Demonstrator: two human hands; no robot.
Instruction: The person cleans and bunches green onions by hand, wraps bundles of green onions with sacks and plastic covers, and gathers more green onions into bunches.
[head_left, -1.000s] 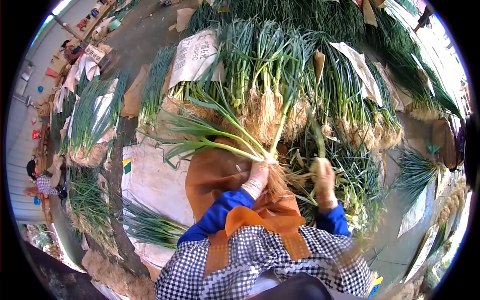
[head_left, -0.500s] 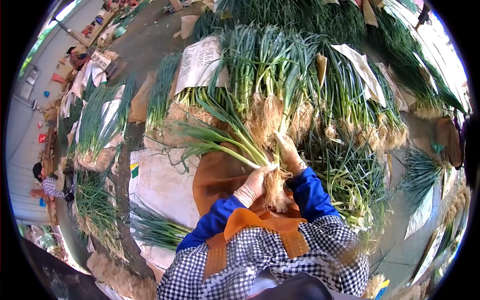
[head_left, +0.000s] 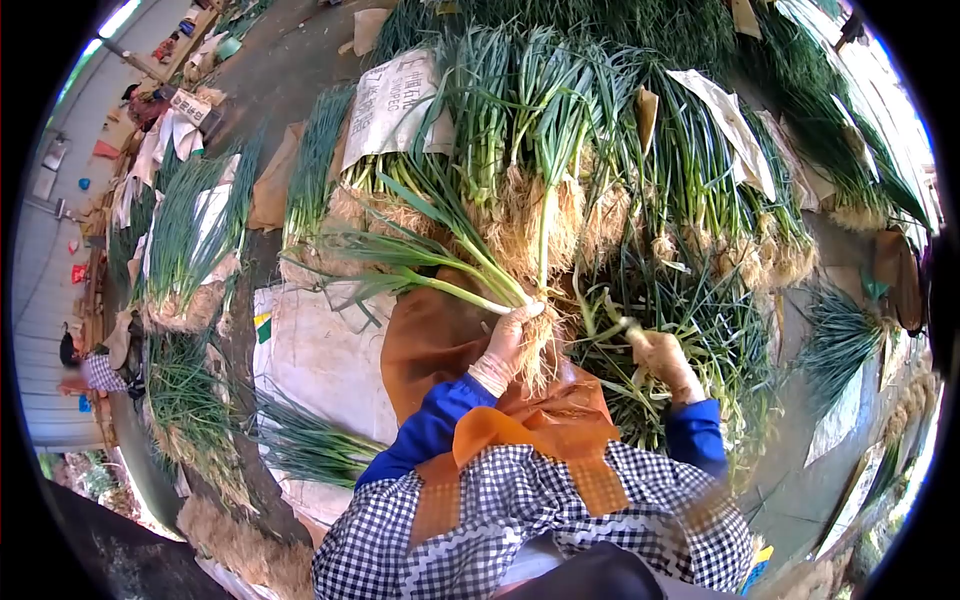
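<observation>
My left hand (head_left: 510, 340) is closed around several green onions (head_left: 500, 283) just above their roots. Their stringy, pale roots (head_left: 538, 350) hang below my fingers over the orange-brown apron (head_left: 430, 340). The green tops fan out to the upper left, and one stalk points straight up. Off to the right, my right hand (head_left: 665, 362) is over a heap of loose onion leaves (head_left: 690, 330), its fingers curled and a little blurred. Pale green strands (head_left: 600, 325) lie by its fingertips; whether they are gripped is hard to make out.
Ahead stand bundled green onions (head_left: 530, 120) with roots toward me, partly covered by a printed sack (head_left: 395, 105). A white sack (head_left: 320, 350) lies to the left, with loose onions (head_left: 315, 440) on it. At far left another person (head_left: 100, 372) sits by more bundles.
My right hand has left the onions and moved right and down, over the leaf heap. My left hand keeps its hold on the green onions, nearly in place.
</observation>
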